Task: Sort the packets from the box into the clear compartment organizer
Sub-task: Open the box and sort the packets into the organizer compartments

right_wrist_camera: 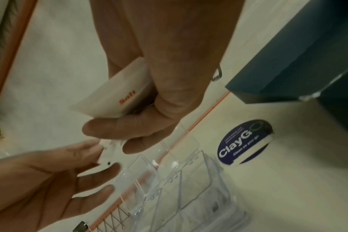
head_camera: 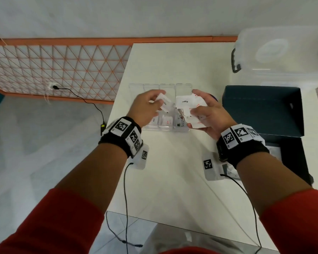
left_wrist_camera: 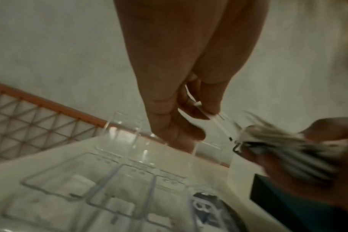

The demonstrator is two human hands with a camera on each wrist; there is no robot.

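While above the clear ribbed organizer (head_camera: 165, 128), both hands clamped on flat white paper packets (head_camera: 188, 109).

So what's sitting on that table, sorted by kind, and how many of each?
Clear compartment organizer: 1
Dark box, opened: 1
Translucent lidded tub: 1
Round blue sticker: 1
Packets: too bunched to count
Total countable: 4

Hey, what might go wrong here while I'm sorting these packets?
Your right hand grips a loose fan of packets; some may slip and land in the wrong slot of the clear organizer. The left hand pinches a single packet by its edge, a thin grip that may drop it early.
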